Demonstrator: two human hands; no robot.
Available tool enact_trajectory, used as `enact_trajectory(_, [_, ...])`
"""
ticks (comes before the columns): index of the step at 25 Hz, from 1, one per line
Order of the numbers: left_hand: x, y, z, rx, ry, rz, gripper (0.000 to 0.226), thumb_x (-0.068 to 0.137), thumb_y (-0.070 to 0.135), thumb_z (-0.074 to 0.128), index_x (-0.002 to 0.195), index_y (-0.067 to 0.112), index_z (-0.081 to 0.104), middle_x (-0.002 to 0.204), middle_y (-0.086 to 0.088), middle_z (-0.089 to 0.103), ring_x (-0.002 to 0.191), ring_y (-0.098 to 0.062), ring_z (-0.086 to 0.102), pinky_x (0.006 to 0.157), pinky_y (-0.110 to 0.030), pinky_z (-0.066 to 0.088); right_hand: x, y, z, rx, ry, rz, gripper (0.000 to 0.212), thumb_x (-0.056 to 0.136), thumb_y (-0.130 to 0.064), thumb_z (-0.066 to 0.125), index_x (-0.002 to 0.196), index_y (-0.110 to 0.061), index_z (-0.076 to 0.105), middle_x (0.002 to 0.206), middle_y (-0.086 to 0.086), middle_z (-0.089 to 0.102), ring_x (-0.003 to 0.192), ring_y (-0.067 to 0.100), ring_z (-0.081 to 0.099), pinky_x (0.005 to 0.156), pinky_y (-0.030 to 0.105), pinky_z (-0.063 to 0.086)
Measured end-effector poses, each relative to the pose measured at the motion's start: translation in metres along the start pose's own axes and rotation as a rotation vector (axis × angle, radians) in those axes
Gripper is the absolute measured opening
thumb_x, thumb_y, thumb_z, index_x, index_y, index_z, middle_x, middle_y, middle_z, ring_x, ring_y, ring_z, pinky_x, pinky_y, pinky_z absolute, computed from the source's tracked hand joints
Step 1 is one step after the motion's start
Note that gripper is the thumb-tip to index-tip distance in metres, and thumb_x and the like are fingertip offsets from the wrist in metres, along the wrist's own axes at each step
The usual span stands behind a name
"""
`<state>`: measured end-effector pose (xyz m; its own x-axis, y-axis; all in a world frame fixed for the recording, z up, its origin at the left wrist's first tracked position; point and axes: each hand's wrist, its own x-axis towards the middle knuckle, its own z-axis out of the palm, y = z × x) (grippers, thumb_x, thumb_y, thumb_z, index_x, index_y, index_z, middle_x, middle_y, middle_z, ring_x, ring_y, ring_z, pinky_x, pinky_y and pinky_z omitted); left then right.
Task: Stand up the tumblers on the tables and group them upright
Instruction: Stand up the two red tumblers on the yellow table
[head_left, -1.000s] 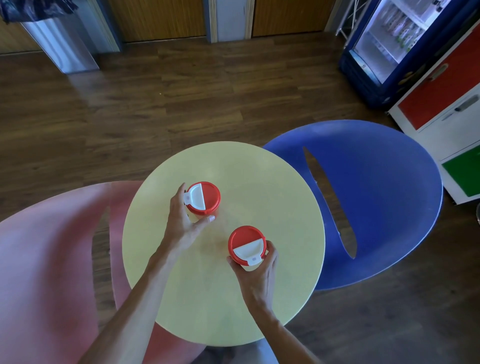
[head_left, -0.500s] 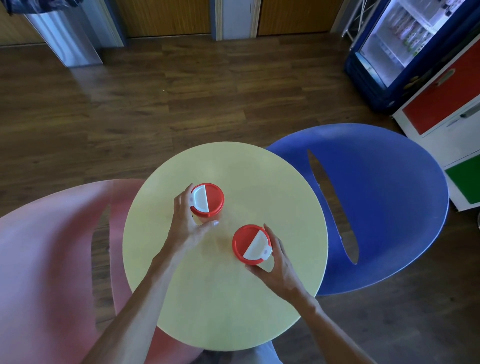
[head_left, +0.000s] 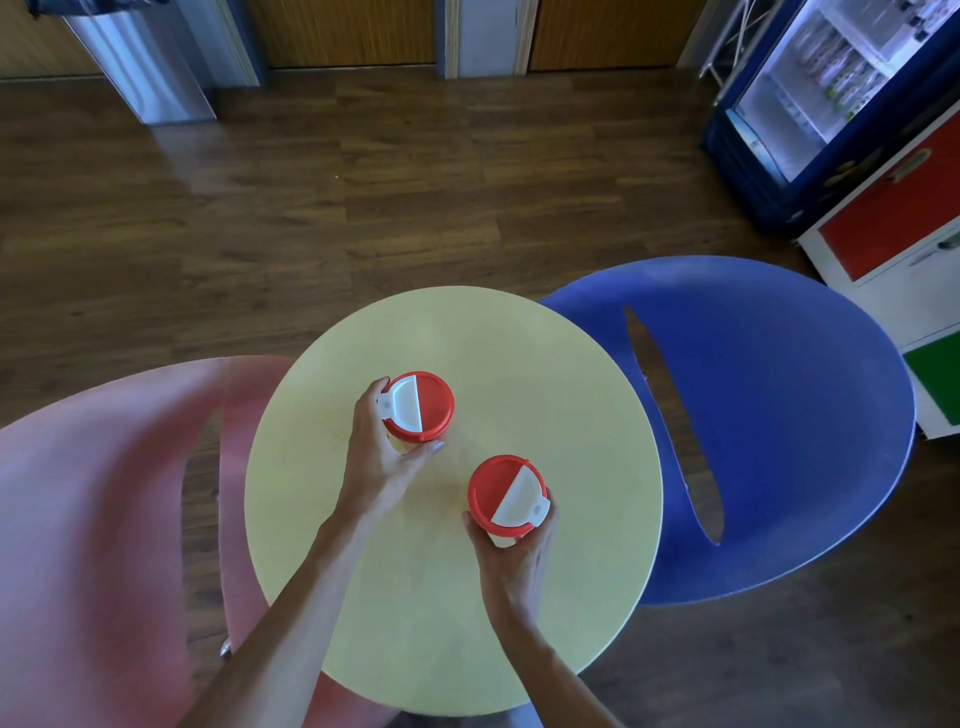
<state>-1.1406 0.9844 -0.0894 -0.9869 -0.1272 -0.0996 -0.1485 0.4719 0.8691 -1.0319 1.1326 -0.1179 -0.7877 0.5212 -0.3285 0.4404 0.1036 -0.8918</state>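
Two tumblers with red lids and white flip caps stand upright on the round yellow table (head_left: 545, 374). My left hand (head_left: 376, 457) wraps the body of the left tumbler (head_left: 420, 408) from the near left side. My right hand (head_left: 517, 558) grips the right tumbler (head_left: 506, 496) from below its lid. The two tumblers stand a short gap apart near the table's middle. Their bodies are mostly hidden under the lids and my fingers.
A blue chair (head_left: 769, 426) stands right of the table and a pink chair (head_left: 93, 519) left of it. A drinks fridge (head_left: 831, 93) and a cabinet with red and green doors (head_left: 898, 234) stand at the right. A metal bin (head_left: 140, 67) stands at the back left.
My right hand has shifted around the right tumbler, turning its white cap toward the right. The left hand and its tumbler have stayed in place.
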Motion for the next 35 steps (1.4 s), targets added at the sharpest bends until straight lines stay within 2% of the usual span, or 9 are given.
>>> enact_trajectory(6, [0.004,-0.002,0.004,-0.051,0.031,-0.002,0.093,0.061,0.026,0.089,0.137,0.023,0.036,0.130,0.008,0.044,0.117,-0.005,0.045,0.097,-0.046,0.050,0.050,-0.010,-0.014,-0.039,-0.146,-0.095,0.077,0.067,-0.017,0.090,0.127,-0.030,0.044,0.122,-0.005,0.060,0.109,0.014,0.059,0.092,0.026,0.049])
enact_trajectory(9, [0.003,-0.001,0.006,-0.104,0.029,-0.029,0.092,0.060,0.025,0.090,0.135,0.028,0.036,0.128,0.012,0.042,0.116,0.009,0.043,0.097,-0.045,0.052,0.083,-0.026,-0.009,-0.072,-0.218,-0.141,0.075,0.068,-0.017,0.089,0.128,-0.028,0.045,0.121,-0.006,0.062,0.108,0.012,0.061,0.089,0.024,0.051])
enact_trajectory(13, [-0.003,0.002,0.010,-0.141,0.051,-0.050,0.090,0.062,0.021,0.089,0.135,0.028,0.037,0.128,0.010,0.041,0.116,0.011,0.041,0.096,-0.043,0.053,0.111,-0.041,0.002,-0.114,-0.322,-0.176,0.074,0.069,-0.020,0.087,0.128,-0.034,0.043,0.124,-0.009,0.061,0.111,0.008,0.060,0.086,0.018,0.049])
enact_trajectory(17, [-0.001,0.005,0.013,-0.137,0.082,-0.044,0.089,0.062,0.024,0.089,0.134,0.026,0.037,0.127,0.010,0.042,0.118,0.006,0.043,0.095,-0.045,0.053,0.133,-0.044,0.003,-0.150,-0.426,-0.183,0.077,0.067,-0.023,0.088,0.129,-0.033,0.043,0.123,-0.009,0.063,0.113,0.013,0.061,0.090,0.032,0.055])
enact_trajectory(20, [0.002,0.006,0.015,-0.142,0.065,-0.033,0.089,0.062,0.023,0.089,0.134,0.027,0.037,0.128,0.010,0.041,0.119,0.005,0.043,0.096,-0.045,0.053,0.143,-0.049,0.000,-0.183,-0.499,-0.184,0.081,0.067,-0.025,0.090,0.130,-0.033,0.041,0.123,-0.009,0.063,0.113,0.014,0.062,0.091,0.031,0.056])
enact_trajectory(22, [0.004,0.002,0.015,-0.130,0.045,-0.022,0.090,0.062,0.028,0.088,0.135,0.028,0.036,0.127,0.014,0.042,0.122,0.000,0.043,0.097,-0.048,0.051,0.145,-0.052,-0.001,-0.178,-0.509,-0.182,0.082,0.066,-0.026,0.090,0.131,-0.033,0.040,0.124,-0.009,0.063,0.113,0.012,0.062,0.090,0.029,0.055])
enact_trajectory(25, [0.006,0.001,0.013,-0.145,0.018,-0.032,0.089,0.062,0.026,0.087,0.135,0.030,0.036,0.125,0.028,0.040,0.120,0.004,0.042,0.096,-0.048,0.052,0.140,-0.053,0.001,-0.168,-0.494,-0.188,0.081,0.068,-0.023,0.090,0.131,-0.033,0.041,0.123,-0.009,0.063,0.111,0.010,0.062,0.086,0.021,0.053])
enact_trajectory(30, [0.006,0.006,0.013,-0.155,0.007,-0.038,0.089,0.063,0.023,0.087,0.135,0.030,0.036,0.129,0.013,0.040,0.121,0.003,0.041,0.096,-0.049,0.052,0.135,-0.048,0.004,-0.138,-0.467,-0.180,0.081,0.068,-0.025,0.090,0.129,-0.040,0.038,0.126,-0.010,0.063,0.114,0.011,0.062,0.091,0.030,0.056])
enact_trajectory(35, [0.004,0.006,0.014,-0.101,0.017,-0.011,0.090,0.063,0.026,0.087,0.136,0.027,0.034,0.128,0.013,0.039,0.117,0.011,0.040,0.095,-0.048,0.052,0.138,-0.048,0.004,-0.158,-0.493,-0.180,0.086,0.068,-0.022,0.088,0.134,-0.038,0.036,0.129,-0.010,0.061,0.117,0.012,0.061,0.096,0.036,0.055])
